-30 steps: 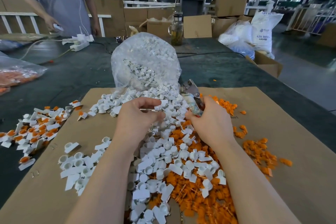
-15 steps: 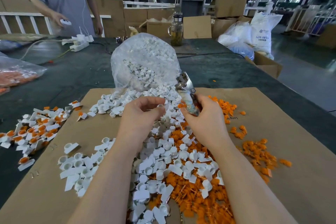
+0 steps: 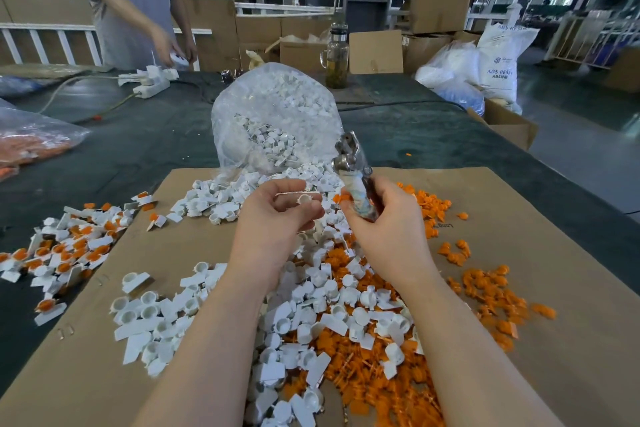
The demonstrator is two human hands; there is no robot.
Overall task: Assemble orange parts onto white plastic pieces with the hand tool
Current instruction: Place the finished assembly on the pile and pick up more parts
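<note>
My left hand [image 3: 277, 215] is raised above the pile and pinches a small white plastic piece [image 3: 305, 199] between thumb and fingers. My right hand [image 3: 384, 222] grips the wrapped handle of a metal hand tool [image 3: 349, 158], whose head points up and away. An orange part [image 3: 343, 198] sits at my right fingertips, close to the white piece. Loose white pieces [image 3: 311, 315] and orange parts [image 3: 377, 378] cover the cardboard sheet [image 3: 561, 253] below both hands.
A clear bag of white pieces [image 3: 277, 114] lies open behind my hands. Assembled white-and-orange pieces [image 3: 62, 250] lie at the left on the dark table. A bag of orange parts [image 3: 31, 142] is far left. A person [image 3: 131, 0] stands across the table near a power strip [image 3: 152, 81].
Both hands lifted off the pile. The left now holds a white piece up, and the right raised the tool with an orange part at its fingertips. The person across moved their arm.
</note>
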